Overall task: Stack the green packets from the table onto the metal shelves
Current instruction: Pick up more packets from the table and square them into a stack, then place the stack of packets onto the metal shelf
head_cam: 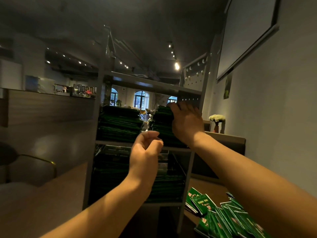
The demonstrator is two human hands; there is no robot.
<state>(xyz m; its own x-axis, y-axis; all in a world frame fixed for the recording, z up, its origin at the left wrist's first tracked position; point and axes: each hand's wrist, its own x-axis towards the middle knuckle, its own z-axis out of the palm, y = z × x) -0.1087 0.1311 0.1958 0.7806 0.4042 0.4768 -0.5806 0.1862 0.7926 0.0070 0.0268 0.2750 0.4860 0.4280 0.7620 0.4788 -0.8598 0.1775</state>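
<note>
The right hand (186,121) grips the tall right stack of green packets (162,124) on the metal shelf (145,146). The left hand (145,152) hangs loosely curled, holding nothing. A hard push could tip the stack.

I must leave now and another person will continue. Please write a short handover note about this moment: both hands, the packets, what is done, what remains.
Right hand: on the right-hand stack of green packets on the upper shelf of the metal shelves, fingers over its top edge.
Left hand: raised before the shelf, loosely curled, holding nothing.
Done: a second stack stands at the left of that shelf; the lower shelf also holds packets.
Left: a pile of packets lies on the table, at the right.
</note>
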